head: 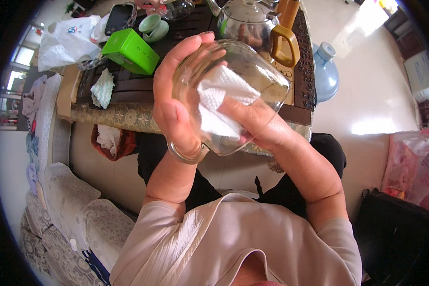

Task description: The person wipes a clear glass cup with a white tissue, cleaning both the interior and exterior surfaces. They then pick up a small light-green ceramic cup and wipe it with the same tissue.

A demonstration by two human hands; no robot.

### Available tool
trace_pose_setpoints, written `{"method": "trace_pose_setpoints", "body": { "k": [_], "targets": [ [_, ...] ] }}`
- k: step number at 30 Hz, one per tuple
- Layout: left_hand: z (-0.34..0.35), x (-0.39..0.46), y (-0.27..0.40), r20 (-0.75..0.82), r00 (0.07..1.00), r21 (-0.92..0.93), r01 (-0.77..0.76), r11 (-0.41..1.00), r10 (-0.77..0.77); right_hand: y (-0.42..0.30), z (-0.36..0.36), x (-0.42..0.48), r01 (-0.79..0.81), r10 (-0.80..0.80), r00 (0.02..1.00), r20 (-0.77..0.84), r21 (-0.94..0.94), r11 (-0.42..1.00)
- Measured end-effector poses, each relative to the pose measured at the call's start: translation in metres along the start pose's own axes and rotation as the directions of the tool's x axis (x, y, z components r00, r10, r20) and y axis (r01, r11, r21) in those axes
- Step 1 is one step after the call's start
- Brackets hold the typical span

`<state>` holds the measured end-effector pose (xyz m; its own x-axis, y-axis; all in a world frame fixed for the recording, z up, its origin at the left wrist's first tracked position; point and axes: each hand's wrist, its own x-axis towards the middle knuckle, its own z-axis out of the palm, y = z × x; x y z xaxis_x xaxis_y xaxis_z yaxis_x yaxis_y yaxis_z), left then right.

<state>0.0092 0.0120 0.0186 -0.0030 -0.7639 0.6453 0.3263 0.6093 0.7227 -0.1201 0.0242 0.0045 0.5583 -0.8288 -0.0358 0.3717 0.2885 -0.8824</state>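
A clear glass pitcher (268, 77) is tilted on its side above the table's near edge, its open end towards the lower right. My left hand (175, 103) is wrapped around its outside, fingers over the far side and thumb on the near side. A curved glass handle (187, 155) shows at my left wrist. Inside the glass, my right hand (254, 118) grips a white textured cloth (225, 93), which lies bunched against the inner wall. Parts of the right fingers are hidden by the cloth.
Beyond are a glass teapot (248, 21) with an amber handle, a green box (130, 52), pale green cups (157, 30), a smartphone (119, 19), a plastic bag (68, 39) and a crumpled cloth (102, 88). A water jug (325, 73) stands right; a waste bin (127, 144) is below the table.
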Motion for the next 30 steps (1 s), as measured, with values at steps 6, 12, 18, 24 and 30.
{"method": "trace_pose_setpoints", "body": {
  "k": [6, 12, 18, 24, 30],
  "targets": [
    [-0.005, 0.008, -0.006, 0.000, 0.989, -0.036, 0.149, 0.988, -0.149, -0.002, -0.016, 0.004, 0.069, -0.171, 0.943, -0.287, -0.335, 0.940],
    [-0.011, 0.011, 0.004, 0.032, 0.937, 0.326, 0.320, 0.890, -0.348, -0.011, -0.041, 0.002, 0.102, -0.734, 0.679, 0.018, -0.992, 0.070],
    [-0.008, 0.012, 0.001, 0.059, 0.908, 0.391, 0.360, 0.847, -0.414, -0.012, -0.051, 0.001, 0.002, -0.709, 0.697, 0.111, -0.988, -0.153],
    [-0.014, 0.011, -0.003, 0.203, 0.931, 0.201, 0.262, 0.944, -0.302, -0.013, -0.058, 0.004, 0.008, -0.704, 0.702, -0.102, -0.988, 0.152],
    [-0.016, 0.015, -0.004, 0.227, 0.888, 0.052, 0.400, 0.915, -0.401, -0.016, -0.054, 0.001, 0.038, -0.428, 0.874, -0.229, -0.847, 0.530]
  ]
}}
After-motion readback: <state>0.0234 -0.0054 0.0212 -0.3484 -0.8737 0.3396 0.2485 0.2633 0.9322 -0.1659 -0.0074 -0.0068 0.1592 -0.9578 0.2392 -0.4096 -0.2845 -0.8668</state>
